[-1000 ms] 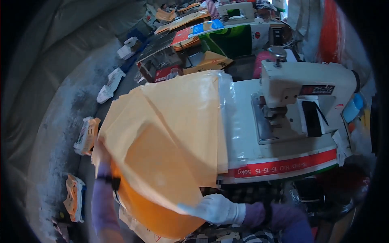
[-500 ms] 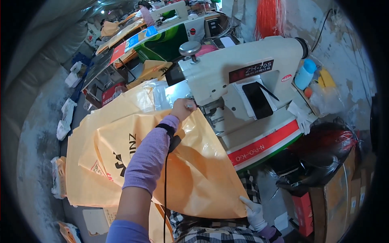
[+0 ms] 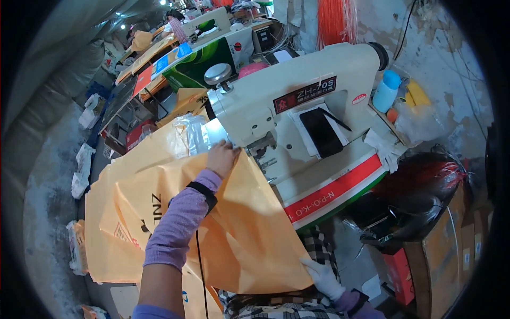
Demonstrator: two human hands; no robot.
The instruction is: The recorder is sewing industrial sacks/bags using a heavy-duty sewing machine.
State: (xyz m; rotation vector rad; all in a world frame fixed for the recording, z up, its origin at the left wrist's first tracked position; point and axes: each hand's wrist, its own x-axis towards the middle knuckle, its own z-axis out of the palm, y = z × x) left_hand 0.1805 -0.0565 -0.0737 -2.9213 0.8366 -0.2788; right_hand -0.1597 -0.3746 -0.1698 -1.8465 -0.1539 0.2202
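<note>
A large yellow-orange plastic sack [image 3: 249,239] with black lettering stretches across my lap. My bare left hand [image 3: 223,158], in a purple sleeve with a black wrist strap, is closed on its upper edge beside the needle area of a white sewing machine [image 3: 319,69]. At the sack's lower right corner, my right hand [image 3: 325,279] in a white glove pinches the edge, its fingers partly hidden. More flat sacks [image 3: 101,234] lie beneath and to the left. Clear plastic film [image 3: 186,133] rests beyond my left hand.
On the machine bed lie a black phone [image 3: 321,133], a pen and paper, with a white glove [image 3: 382,150] at its edge. A blue bottle [image 3: 386,91] stands behind. To the right are a black plastic bag [image 3: 409,196] and cardboard boxes [image 3: 446,250]. Another person [image 3: 175,26] sits far off.
The machine and surroundings have shifted left in view. My left hand still grips the sack's upper edge, its fingers now curled over it. My right hand keeps its hold on the lower corner.
</note>
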